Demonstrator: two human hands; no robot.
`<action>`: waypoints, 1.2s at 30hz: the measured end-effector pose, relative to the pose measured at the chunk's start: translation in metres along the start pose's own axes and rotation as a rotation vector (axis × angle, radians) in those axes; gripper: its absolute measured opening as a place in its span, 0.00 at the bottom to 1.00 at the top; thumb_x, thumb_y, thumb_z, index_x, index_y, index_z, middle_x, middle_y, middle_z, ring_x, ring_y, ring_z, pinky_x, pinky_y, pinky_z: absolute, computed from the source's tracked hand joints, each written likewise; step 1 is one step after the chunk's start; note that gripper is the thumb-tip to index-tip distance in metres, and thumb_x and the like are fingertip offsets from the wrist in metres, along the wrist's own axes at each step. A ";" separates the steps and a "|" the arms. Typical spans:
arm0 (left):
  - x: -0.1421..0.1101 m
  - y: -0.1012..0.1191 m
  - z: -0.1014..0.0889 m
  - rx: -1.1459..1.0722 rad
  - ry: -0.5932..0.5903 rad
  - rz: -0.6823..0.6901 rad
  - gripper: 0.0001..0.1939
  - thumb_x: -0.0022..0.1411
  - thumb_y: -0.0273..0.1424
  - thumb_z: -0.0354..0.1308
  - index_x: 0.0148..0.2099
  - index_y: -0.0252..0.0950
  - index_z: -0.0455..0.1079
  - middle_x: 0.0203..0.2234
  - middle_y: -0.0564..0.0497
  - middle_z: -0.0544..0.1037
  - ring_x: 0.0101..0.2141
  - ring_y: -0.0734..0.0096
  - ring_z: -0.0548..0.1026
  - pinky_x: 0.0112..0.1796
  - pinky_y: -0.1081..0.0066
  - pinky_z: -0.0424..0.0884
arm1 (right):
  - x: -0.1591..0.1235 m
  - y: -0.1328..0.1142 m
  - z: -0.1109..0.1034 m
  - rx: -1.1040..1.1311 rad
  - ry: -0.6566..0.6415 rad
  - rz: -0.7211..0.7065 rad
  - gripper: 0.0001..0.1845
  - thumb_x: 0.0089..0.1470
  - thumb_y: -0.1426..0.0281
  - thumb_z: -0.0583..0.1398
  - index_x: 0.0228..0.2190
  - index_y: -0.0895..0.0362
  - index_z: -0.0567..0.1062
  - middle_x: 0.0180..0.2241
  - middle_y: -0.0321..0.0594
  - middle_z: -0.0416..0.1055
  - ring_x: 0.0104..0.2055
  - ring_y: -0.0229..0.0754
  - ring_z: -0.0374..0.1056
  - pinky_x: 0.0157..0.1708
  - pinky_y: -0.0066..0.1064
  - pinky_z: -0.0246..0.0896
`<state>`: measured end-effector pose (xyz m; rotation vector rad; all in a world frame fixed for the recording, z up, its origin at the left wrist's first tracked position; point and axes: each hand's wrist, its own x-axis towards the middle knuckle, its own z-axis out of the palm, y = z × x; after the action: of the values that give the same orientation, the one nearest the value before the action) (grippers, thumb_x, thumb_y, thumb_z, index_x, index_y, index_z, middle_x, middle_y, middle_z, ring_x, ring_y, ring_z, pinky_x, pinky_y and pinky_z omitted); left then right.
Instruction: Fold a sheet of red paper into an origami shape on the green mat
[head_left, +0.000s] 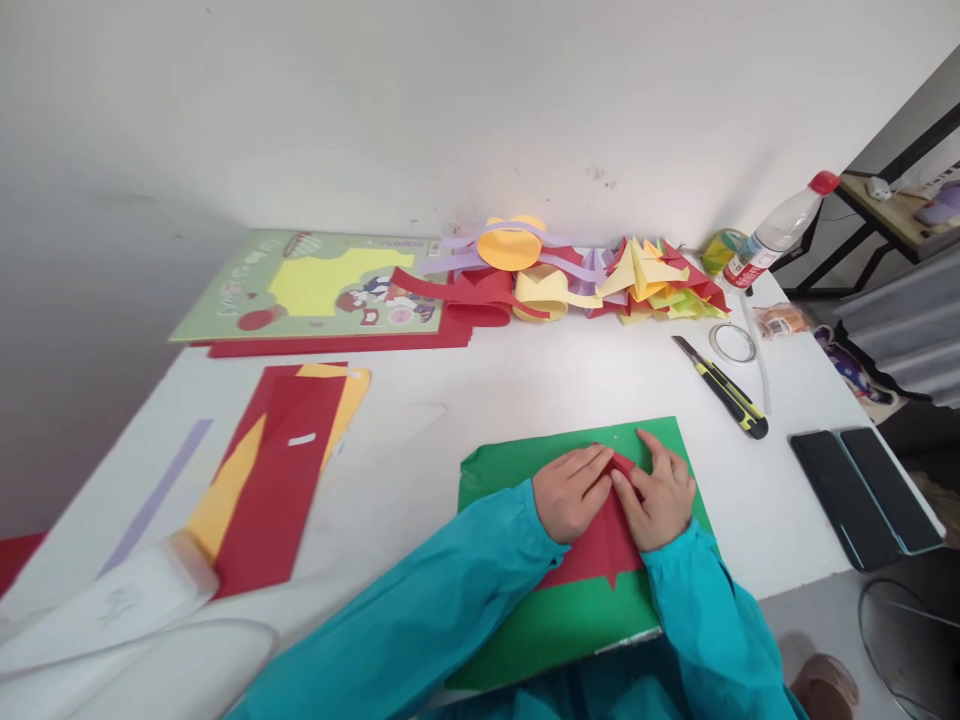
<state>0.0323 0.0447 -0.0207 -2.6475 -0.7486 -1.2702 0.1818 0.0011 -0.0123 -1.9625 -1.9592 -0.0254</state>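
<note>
A partly folded sheet of red paper point(613, 545) lies on a green board point(555, 630) in front of me. My left hand point(574, 495) rests on the paper's upper left, its fingers pressed together near the top fold. From the other side my right hand point(660, 495) pinches the folded edge between thumb and forefinger, its other fingers curled. The two hands almost meet at the paper's top point. Part of the paper is hidden beneath my left hand and sleeve.
A yellow-black utility knife point(724, 388), tape roll point(733, 343) and two phones point(866, 495) lie right. Behind are folded paper shapes point(652, 275), a plastic bottle point(776, 235) and a green printed pad point(330, 285). Red sheets point(277, 480) and a white device point(120, 595) are left.
</note>
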 end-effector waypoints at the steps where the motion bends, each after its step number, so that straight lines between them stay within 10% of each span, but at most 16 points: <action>1: 0.000 0.002 0.000 0.002 -0.008 0.007 0.09 0.59 0.22 0.49 0.35 0.29 0.71 0.36 0.39 0.77 0.43 0.62 0.73 0.39 0.63 0.75 | 0.000 0.000 0.000 0.006 -0.004 0.004 0.19 0.55 0.59 0.51 0.21 0.52 0.75 0.53 0.38 0.60 0.47 0.51 0.54 0.37 0.40 0.50; 12: 0.000 0.007 -0.005 0.140 -0.102 -0.100 0.10 0.57 0.23 0.48 0.34 0.29 0.71 0.38 0.37 0.76 0.25 0.66 0.70 0.21 0.66 0.69 | 0.002 -0.001 -0.003 0.040 -0.049 0.040 0.20 0.56 0.59 0.50 0.22 0.52 0.75 0.54 0.37 0.59 0.48 0.50 0.54 0.38 0.41 0.50; 36: 0.001 0.005 -0.002 0.074 -0.197 -0.086 0.13 0.58 0.23 0.46 0.39 0.26 0.71 0.45 0.38 0.74 0.29 0.65 0.71 0.26 0.65 0.71 | -0.002 0.019 -0.002 0.175 0.005 -0.098 0.13 0.54 0.61 0.54 0.31 0.51 0.77 0.51 0.41 0.62 0.47 0.49 0.58 0.42 0.42 0.57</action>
<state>0.0333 0.0401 -0.0183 -2.7348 -0.9261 -0.9873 0.2005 -0.0003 -0.0157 -1.7537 -1.9807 0.1129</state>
